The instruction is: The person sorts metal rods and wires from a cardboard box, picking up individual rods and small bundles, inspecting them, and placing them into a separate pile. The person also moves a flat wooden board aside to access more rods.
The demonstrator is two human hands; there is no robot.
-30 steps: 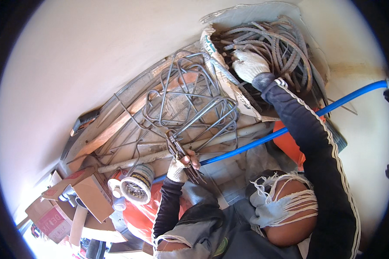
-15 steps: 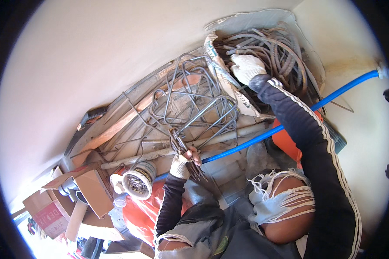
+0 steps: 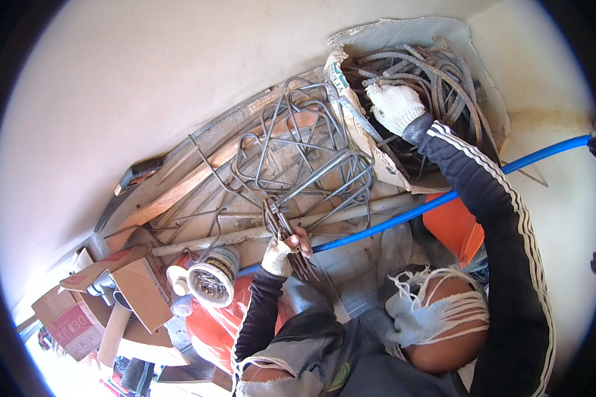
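Observation:
My left hand, in a pale knit glove with bare fingertips showing, is closed around a bundle of short, thin bent metal rods. The bundle stands upright before my knees, with rod ends poking out below the fingers. At the upper right, my right hand, in a white knit glove, reaches over a torn-sided box full of bent ribbed rebar pieces. Its fingers look stretched out and apart against the pieces; the fingertips are partly hidden. Bent steel wire frames lie tangled between the hands.
A blue hose crosses under my right forearm. A white tub of nails or screws stands left of my left hand. Cardboard boxes sit at lower left, an orange bucket at right. A pale pipe and a wooden plank lie near the wall.
The view has shifted slightly, moving the box and hose within the picture. My right hand remains over the rebar pieces, and my left hand keeps hold of the rod bundle.

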